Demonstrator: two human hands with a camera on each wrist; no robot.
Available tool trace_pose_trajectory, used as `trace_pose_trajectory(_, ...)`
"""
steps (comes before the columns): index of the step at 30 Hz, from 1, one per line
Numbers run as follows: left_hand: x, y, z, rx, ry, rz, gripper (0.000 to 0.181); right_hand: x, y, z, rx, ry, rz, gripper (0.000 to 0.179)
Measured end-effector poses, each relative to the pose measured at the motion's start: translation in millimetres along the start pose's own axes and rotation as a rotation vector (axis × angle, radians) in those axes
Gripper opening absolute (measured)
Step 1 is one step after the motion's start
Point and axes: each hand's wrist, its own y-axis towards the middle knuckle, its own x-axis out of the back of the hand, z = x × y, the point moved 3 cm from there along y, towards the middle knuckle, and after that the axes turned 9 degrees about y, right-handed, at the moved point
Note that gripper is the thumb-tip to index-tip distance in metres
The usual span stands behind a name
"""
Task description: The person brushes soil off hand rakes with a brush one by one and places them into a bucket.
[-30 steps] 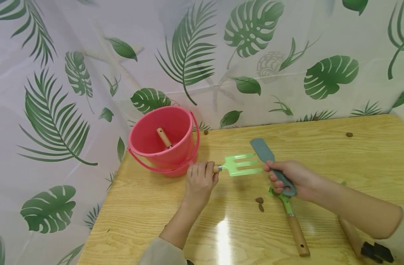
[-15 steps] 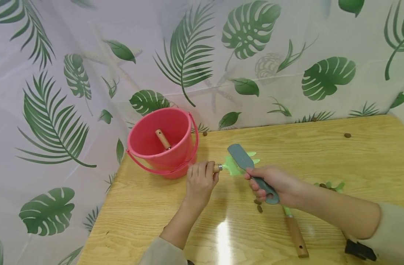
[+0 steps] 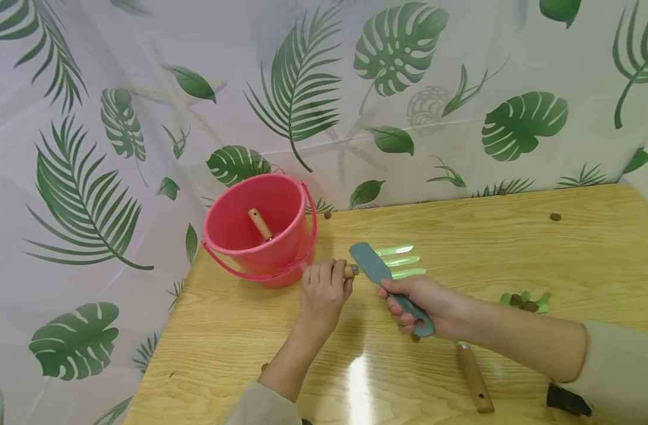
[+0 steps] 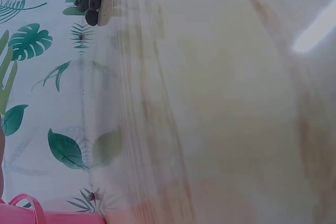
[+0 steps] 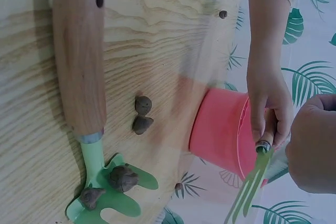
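Note:
My left hand point(image 3: 324, 295) grips the wooden handle of a garden hand fork point(image 3: 400, 261), its green tines pointing right. In my right hand point(image 3: 416, 301) is a grey, flat-bladed tool point(image 3: 367, 258) with a hole in its handle end. The blade lies across the base of the tines in the head view; whether they touch, I cannot tell. In the right wrist view the fork tines point(image 5: 249, 187) hang beside the bucket, and my right hand point(image 5: 315, 145) is near them. The left wrist view shows mostly blurred table and little of the hand's work.
A pink bucket point(image 3: 289, 254) stands at the left with a wooden handle point(image 3: 261, 224) inside. A second green hand tool with a wooden handle point(image 3: 475, 378) lies on the table point(image 3: 515, 248), brown lumps point(image 5: 124, 178) on its prongs. More lumps point(image 5: 143, 105) lie about. A leaf-print cloth point(image 3: 196, 35) hangs behind.
My right hand has moved left with the grey tool, bringing its blade from beyond the tine tips to the fork's base. My left hand has stayed almost still.

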Motion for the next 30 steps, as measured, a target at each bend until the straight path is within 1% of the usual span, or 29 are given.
trace_pose_trajectory(3, 0.3, -0.6, -0.4, -0.001, 0.003, -0.002, 0.026, 0.8, 2.1, -3.0, -0.004, -0.014, -0.033, 0.023)
trace_pose_trajectory(7, -0.3, -1.7, 0.2, -0.001, 0.010, -0.014, 0.017, 3.1, 3.7, -6.0, -0.001, -0.025, -0.063, 0.023)
trace_pose_trajectory(10, -1.1, -3.1, 0.8, 0.001, 0.013, -0.025, 0.011, 5.5, 3.9, -6.6, 0.005, -0.027, -0.069, 0.024)
trace_pose_trajectory(16, -1.7, -4.9, 0.9, 0.001, 0.008, -0.036, 0.019, 12.3, 2.6, -5.8, 0.008, -0.028, -0.088, 0.025)
trace_pose_trajectory(19, -1.8, -6.0, 1.5, 0.004, 0.009, -0.038, 0.020, 17.7, 1.8, -3.5, 0.016, -0.034, -0.098, 0.024)
trace_pose_trajectory(22, -1.6, -6.6, 3.6, 0.015, 0.012, -0.031, 0.020, 24.5, 0.1, 0.3, 0.025, -0.043, -0.119, 0.023)
trace_pose_trajectory(25, -1.0, -6.2, 6.6, 0.024, 0.020, -0.011, 0.020, 30.4, -1.3, 4.0, 0.028, -0.058, -0.131, 0.023)
trace_pose_trajectory(30, -0.3, -5.8, 9.1, 0.022, 0.030, 0.015, 0.023, 34.6, -2.0, 7.6, 0.029, -0.077, -0.126, 0.025)
